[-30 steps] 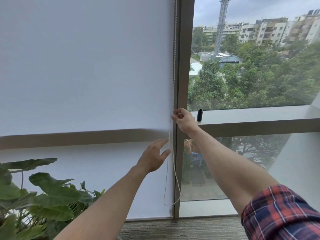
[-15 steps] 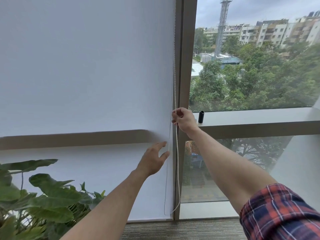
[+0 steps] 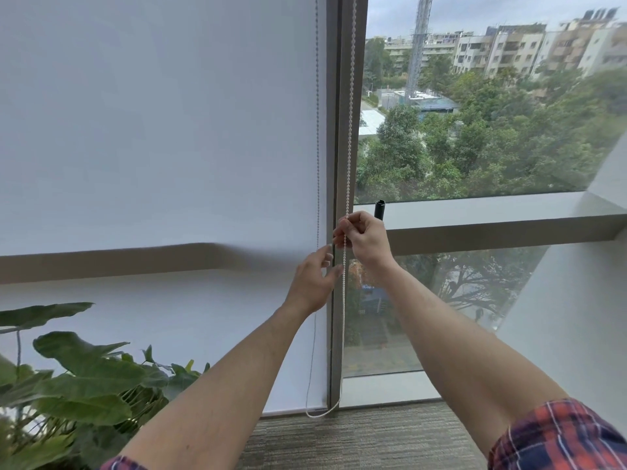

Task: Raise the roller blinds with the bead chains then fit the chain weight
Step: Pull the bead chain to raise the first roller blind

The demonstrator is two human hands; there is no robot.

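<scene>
A white roller blind (image 3: 163, 130) covers the left window down to near the floor. Its white bead chain (image 3: 351, 113) hangs in two strands beside the window post (image 3: 342, 147) and loops just above the carpet. My right hand (image 3: 363, 240) is shut on the right strand at sill height. My left hand (image 3: 314, 283) is just below it, fingers apart, next to the left strand, holding nothing. A small black cylinder, the chain weight (image 3: 379, 209), stands upright on the sill (image 3: 492, 212) right behind my right hand.
A large green leafy plant (image 3: 68, 385) fills the lower left corner. The right window is uncovered, showing trees and buildings outside. A white wall (image 3: 576, 317) angles in at the right. Grey carpet (image 3: 356, 439) lies under the window.
My left hand has risen toward the chain, closer to my right hand. The right hand still grips its strand, which now hangs farther right of the other strand.
</scene>
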